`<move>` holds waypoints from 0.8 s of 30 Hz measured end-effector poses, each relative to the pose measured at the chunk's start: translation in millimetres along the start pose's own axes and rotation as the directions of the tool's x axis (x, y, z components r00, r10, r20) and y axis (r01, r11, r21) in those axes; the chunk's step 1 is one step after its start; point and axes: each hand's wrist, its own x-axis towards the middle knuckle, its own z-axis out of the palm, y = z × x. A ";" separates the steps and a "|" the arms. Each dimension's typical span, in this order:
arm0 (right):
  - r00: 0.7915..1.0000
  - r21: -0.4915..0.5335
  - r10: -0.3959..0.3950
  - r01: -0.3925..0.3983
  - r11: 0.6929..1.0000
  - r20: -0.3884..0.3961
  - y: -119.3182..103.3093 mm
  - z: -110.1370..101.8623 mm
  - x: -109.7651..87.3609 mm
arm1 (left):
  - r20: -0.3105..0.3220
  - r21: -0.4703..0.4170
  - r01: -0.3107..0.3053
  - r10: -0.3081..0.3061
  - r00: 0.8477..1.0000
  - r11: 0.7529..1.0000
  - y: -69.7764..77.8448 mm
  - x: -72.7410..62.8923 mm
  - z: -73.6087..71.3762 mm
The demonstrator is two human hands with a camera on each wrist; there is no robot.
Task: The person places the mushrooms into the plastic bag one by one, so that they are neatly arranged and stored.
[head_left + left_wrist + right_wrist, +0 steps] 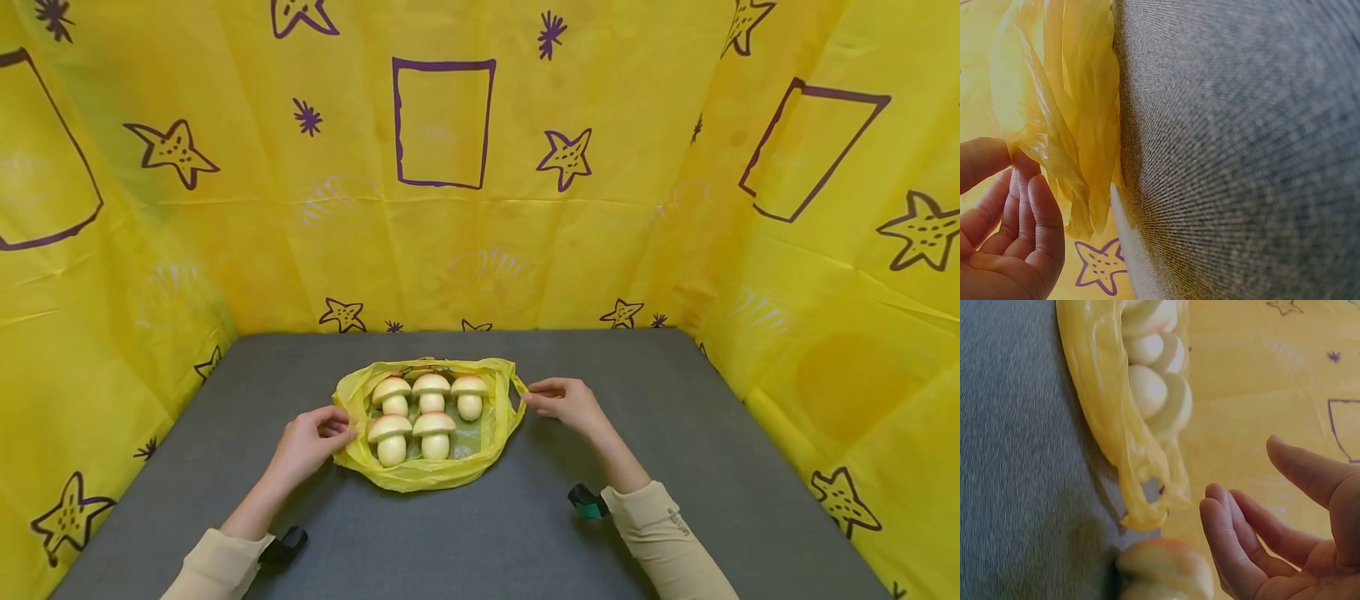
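Note:
A yellow plastic bag lies spread wide on the grey table. Inside it, several cream toy mushrooms with reddish cap tops are arranged in two rows. My left hand is at the bag's left edge; in the left wrist view its thumb and fingertips pinch the thin plastic. My right hand is beside the bag's right handle loop. The right wrist view shows that hand's thumb apart from its fingers, with nothing between them. A rounded cream and reddish object appears below the handle there, cut off by the frame.
The grey tabletop extends around the bag. Yellow cloth with purple stars and frames hangs along the back and both sides. Black bands are near the cuffs of both cream sleeves.

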 end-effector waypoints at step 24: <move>0.995 -0.005 0.019 -0.020 1.000 -0.101 19.9 -34.7 3.6 | -0.017 0.014 0.013 -0.013 1.000 1.000 -0.2 -0.4 1.9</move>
